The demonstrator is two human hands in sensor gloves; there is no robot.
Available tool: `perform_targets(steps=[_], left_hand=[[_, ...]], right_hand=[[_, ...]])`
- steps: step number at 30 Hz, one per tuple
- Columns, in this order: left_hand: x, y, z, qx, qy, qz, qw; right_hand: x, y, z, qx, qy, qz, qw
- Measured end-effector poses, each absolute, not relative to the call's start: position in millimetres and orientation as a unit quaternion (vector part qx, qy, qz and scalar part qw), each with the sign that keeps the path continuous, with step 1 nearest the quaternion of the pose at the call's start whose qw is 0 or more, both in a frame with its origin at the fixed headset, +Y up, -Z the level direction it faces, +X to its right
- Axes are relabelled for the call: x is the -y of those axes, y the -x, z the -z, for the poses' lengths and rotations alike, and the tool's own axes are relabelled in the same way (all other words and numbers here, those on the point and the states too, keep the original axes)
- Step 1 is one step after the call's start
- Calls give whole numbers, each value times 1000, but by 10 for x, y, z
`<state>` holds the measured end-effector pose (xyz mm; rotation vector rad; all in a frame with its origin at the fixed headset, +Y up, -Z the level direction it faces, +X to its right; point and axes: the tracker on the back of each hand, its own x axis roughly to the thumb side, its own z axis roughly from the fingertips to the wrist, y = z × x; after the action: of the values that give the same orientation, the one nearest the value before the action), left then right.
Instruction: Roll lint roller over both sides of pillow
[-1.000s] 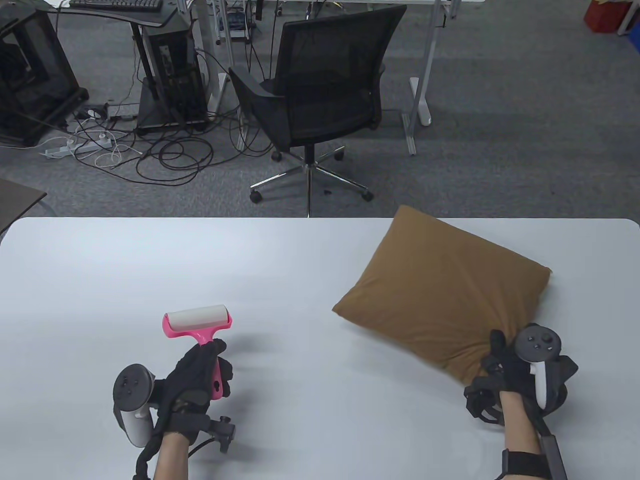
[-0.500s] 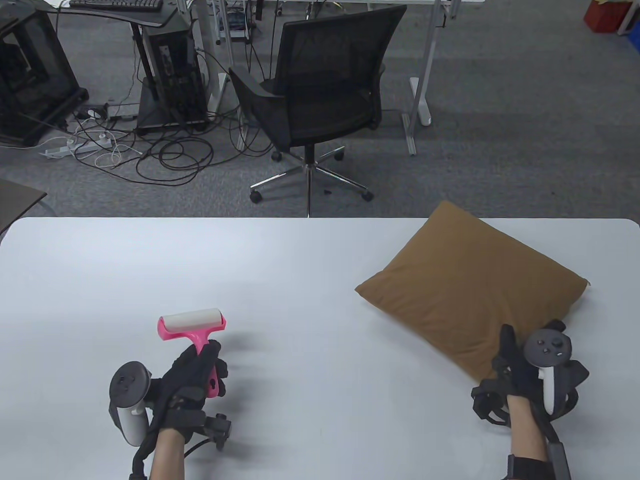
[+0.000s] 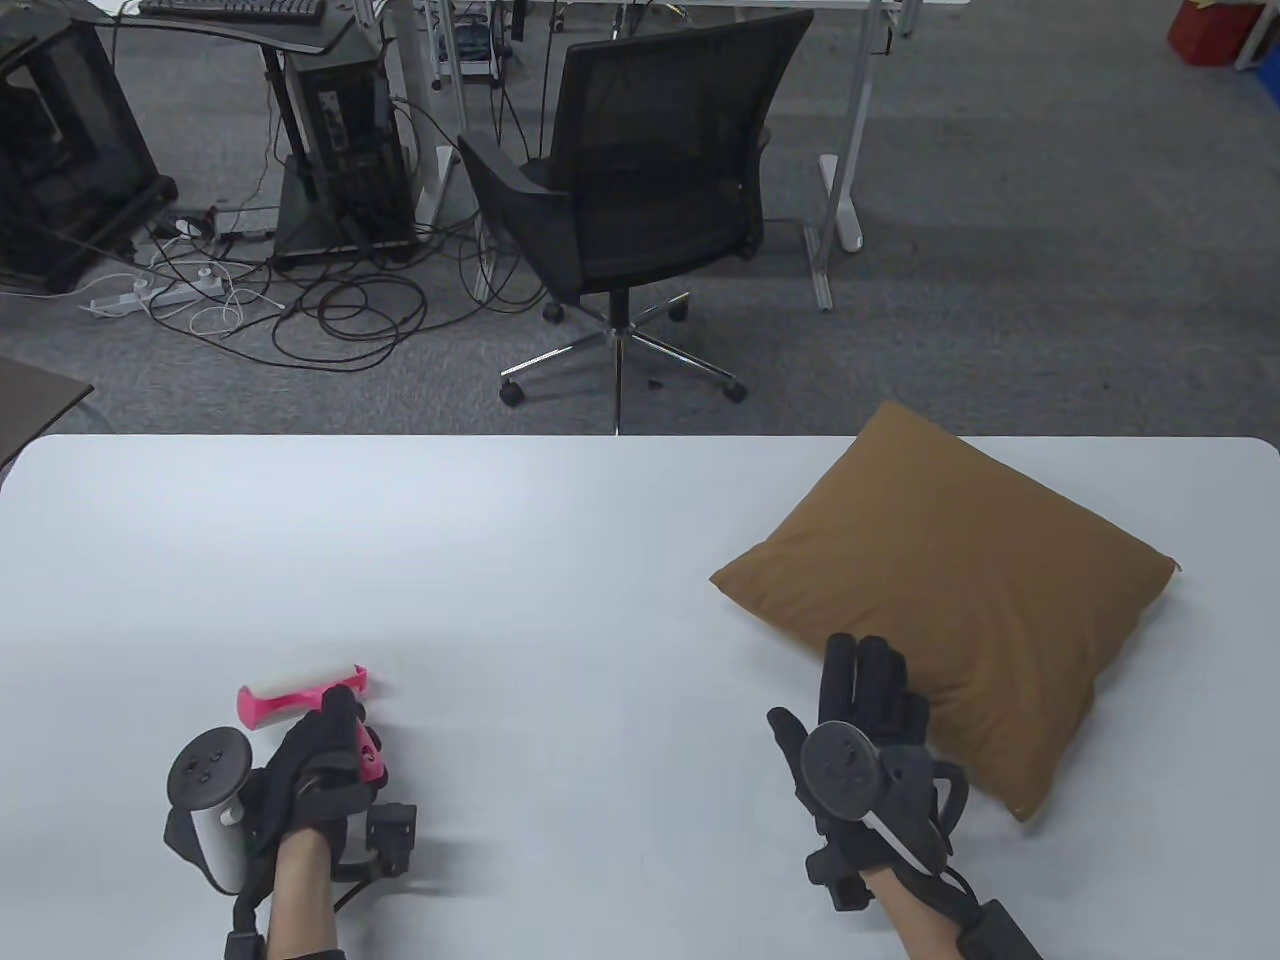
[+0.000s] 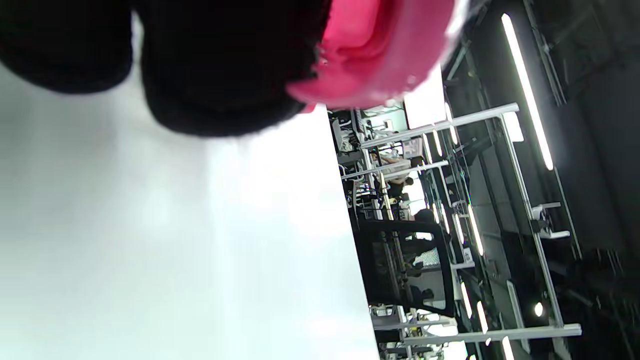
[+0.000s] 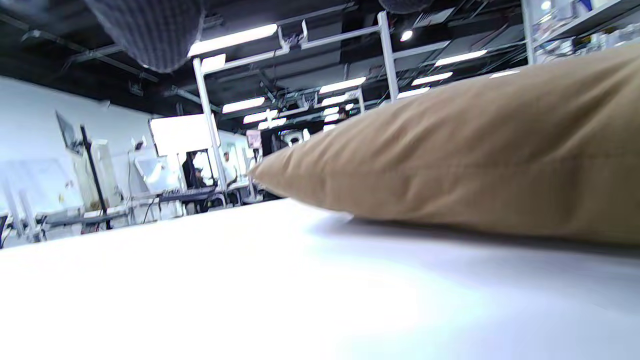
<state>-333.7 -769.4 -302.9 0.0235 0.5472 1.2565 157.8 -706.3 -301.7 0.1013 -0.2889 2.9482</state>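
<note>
- Pillow (image 3: 960, 590): a tan, square fabric cushion is seen lying flat on the right half of the white table (image 3: 560, 560), one corner pointing at the far edge, its near-left edge just beside the right hand (image 3: 865, 745).
- Roller (image 3: 300, 705): a pink plastic lint roller with a white sticky drum is held low at the near-left of the table, well apart from the pillow; in the left wrist view only its pink frame (image 4: 380, 50) is visible.
- Left hand (image 3: 315, 765): its gloved fingers are curled around the pink handle, so a firm grip is judged to be in place.
- Right hand: the fingers are stretched out straight and slightly apart, palm down, the tips over or at the pillow's near edge; actual contact cannot be confirmed, and nothing is grasped.
- Step in hand, as judged: the pillow is to be steadied and the roller brought across to it; whether either side has been rolled cannot be told.
- The right palm is best laid flat on a near corner, so that the soft cushion is not dragged by the sticky drum.
- The drum should be set down with its full width on the fabric and drawn in straight, overlapping strokes away from the anchoring hand.
- Light, even pressure is advised, since the filling is likely to give and bunch.
- Slipping on the smooth tabletop is the likely fault, and should be watched for.
</note>
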Motion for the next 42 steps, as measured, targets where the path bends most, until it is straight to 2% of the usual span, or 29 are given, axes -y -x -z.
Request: perform_targets(steps=[5,10,12,18,27,30,32,34,36,39,42], left_hand=[[7673,3354,3030,-266,1,-531,804],[7739,3322,3042,-277,103,-496,817],[7730,3296,3056,-276,126,-447,842],[7646,3260,3079,-289,108,-331,892],[7576,3208,3068,-285,92,-293,908],[7387,3065,3049,-244,66,-280,926],[7242,2921,3021,-206,10,-259,944],[7091,2670,2968,-143,-95,-216,961],[7029,2445,2932,-105,-136,-204,964],[7036,2088,2918,-31,-130,-209,969],[7133,1816,2950,45,-88,-206,974]], right_hand=[[7183,-1534,3023,54,-37,-994,93],[7207,-1527,3025,30,-35,-994,104],[7211,-1523,3021,21,-35,-993,108],[7218,-1489,3008,11,-43,-994,100],[7240,-1446,2994,6,-56,-994,99],[7247,-1442,2997,10,-60,-993,101],[7254,-1436,2997,12,-64,-993,102],[7265,-1418,2992,14,-72,-992,102],[7281,-1392,2983,14,-78,-992,98],[7303,-1334,2973,18,-89,-992,86],[7304,-1260,2987,27,-98,-992,77]])
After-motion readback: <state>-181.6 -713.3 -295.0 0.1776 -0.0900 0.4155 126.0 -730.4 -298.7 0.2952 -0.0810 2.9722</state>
